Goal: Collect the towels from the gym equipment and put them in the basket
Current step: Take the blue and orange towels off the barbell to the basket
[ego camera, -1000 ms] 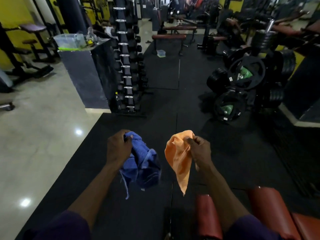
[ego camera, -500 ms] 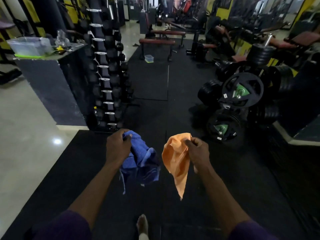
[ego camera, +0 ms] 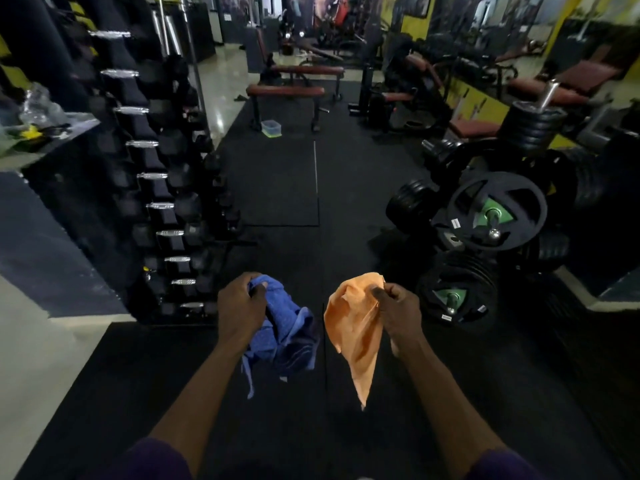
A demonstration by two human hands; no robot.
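Observation:
My left hand is closed around a bunched blue towel that hangs below the fist. An orange towel dangles from my right hand, pinched at its top edge and tapering to a point lower down. Both hands are held out in front of me at waist height, a short gap apart, above the black rubber floor. Far ahead on the floor, under a red-padded bench, stands a small clear container with a green base.
A tall dumbbell rack lines the left side, next to a dark counter with clutter on top. Stacks of black weight plates crowd the right. A strip of black matting runs between them toward the benches.
The view has advanced along the mat: the dumbbell rack and weight plates are closer and the red pads at the bottom are gone. Both hands keep their towels in the same pose.

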